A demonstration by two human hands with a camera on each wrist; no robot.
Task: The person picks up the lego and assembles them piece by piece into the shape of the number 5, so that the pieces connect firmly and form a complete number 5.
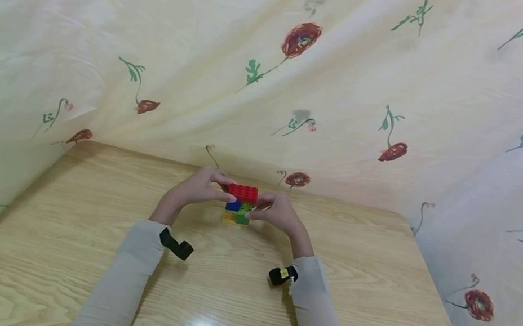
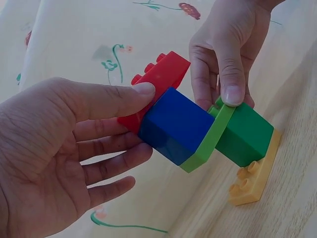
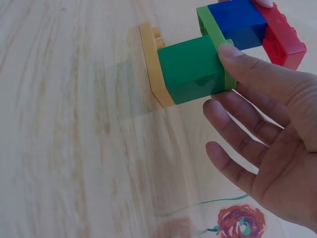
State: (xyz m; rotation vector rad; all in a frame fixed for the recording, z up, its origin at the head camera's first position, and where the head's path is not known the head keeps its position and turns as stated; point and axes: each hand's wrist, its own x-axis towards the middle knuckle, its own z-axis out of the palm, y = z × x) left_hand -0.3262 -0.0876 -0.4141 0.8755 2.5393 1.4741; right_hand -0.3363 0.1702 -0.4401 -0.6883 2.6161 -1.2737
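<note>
A stack of toy building bricks stands on the wooden table between both hands. At its bottom lies a flat yellow brick [image 2: 258,184] with bare studs on one side. A dark green brick [image 3: 193,69] sits on its right part, under a flat light green brick [image 2: 210,141]. Above, toward the left, is a blue brick [image 2: 176,126], topped by a red brick [image 1: 243,192]. My left hand [image 1: 198,187] pinches the red brick from the left, thumb on its near side. The right hand [image 1: 280,214] pinches the light green brick, thumb at its near edge, other fingers behind it.
The wooden table [image 1: 221,288] reaches back to a flower-printed cloth [image 1: 205,63], which hangs close behind the stack and along both sides. Black straps with small cameras sit on both wrists, over light sleeves [image 1: 122,278].
</note>
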